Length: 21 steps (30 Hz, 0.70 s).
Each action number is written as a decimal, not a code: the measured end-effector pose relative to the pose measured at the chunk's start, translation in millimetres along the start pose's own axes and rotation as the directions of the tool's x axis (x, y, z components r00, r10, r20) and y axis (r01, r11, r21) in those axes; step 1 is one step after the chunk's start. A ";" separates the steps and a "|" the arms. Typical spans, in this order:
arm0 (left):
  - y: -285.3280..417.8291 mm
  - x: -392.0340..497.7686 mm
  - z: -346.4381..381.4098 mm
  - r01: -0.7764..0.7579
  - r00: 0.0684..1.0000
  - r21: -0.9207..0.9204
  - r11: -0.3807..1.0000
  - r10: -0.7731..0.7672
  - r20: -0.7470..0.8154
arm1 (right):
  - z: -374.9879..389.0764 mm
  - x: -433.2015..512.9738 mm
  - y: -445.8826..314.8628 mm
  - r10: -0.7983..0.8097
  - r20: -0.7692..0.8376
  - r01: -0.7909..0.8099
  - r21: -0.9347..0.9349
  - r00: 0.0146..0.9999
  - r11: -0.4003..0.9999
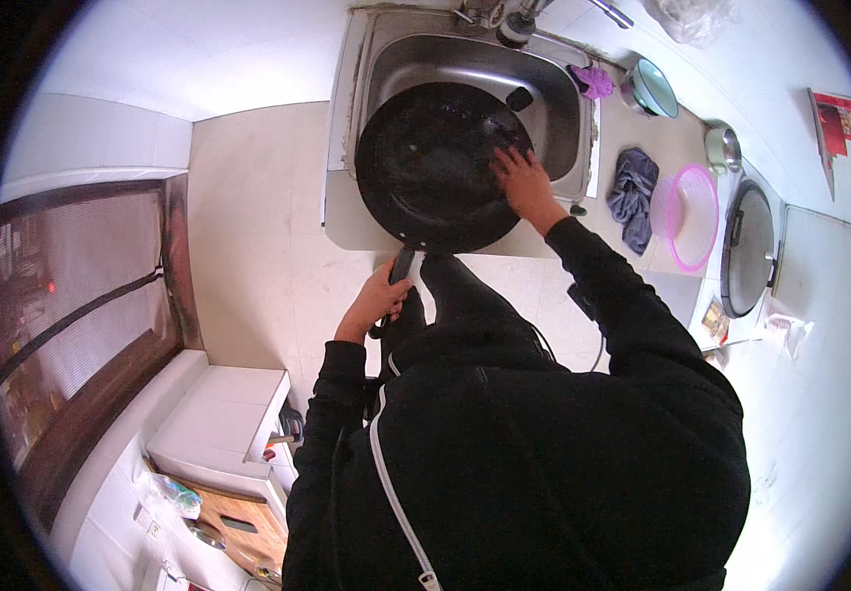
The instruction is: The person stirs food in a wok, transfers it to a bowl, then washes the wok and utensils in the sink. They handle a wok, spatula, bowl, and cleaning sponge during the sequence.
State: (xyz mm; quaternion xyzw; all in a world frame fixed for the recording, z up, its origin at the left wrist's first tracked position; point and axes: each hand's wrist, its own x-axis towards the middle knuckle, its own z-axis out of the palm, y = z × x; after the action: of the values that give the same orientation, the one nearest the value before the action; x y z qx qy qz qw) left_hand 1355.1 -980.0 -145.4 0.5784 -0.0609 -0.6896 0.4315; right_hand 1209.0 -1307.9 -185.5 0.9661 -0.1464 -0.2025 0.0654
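Observation:
A large black frying pan (440, 177) covers much of the stainless steel sink (566, 170), overlapping its front edge. My left hand (377, 299) is wrapped around the pan's dark handle (401, 266), which points towards my body. On the right side of the pan's inner surface lies my right hand (523, 181), palm down with the fingers spread. No object shows in that hand, though its underside is hidden. Small wet-looking glints and a pale speck show on the pan's inside.
Above the sink's back edge is a faucet (518, 26). A purple cloth (592, 81) hangs at the sink's right corner. Further right are a bowl (651, 89), a grey cloth (632, 196), a pink-rimmed basket (693, 218), a small pot (724, 150) and a large round lid (749, 251).

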 end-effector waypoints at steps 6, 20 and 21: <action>7.8 -3.5 0.7 0.035 0.999 -0.041 0.999 -0.035 0.016 | 6.3 -26.7 -69.5 -0.272 0.225 0.152 0.438 0.936 0.886; -8.5 0.3 2.3 0.033 0.999 -0.017 0.999 -0.032 0.028 | -3.0 97.3 -95.3 -0.039 -0.051 0.057 0.410 0.998 0.910; -7.5 -0.5 3.5 0.025 1.000 -0.011 1.000 -0.025 0.009 | -0.6 95.4 -85.9 -0.014 -0.048 0.032 0.391 0.999 0.920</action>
State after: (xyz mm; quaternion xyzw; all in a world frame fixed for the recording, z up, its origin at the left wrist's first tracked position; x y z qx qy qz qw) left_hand 1348.2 -976.5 -148.2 0.5737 -0.0519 -0.6979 0.4257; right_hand 1314.7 -1255.9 -236.4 0.9656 -0.1709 -0.1483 -0.1283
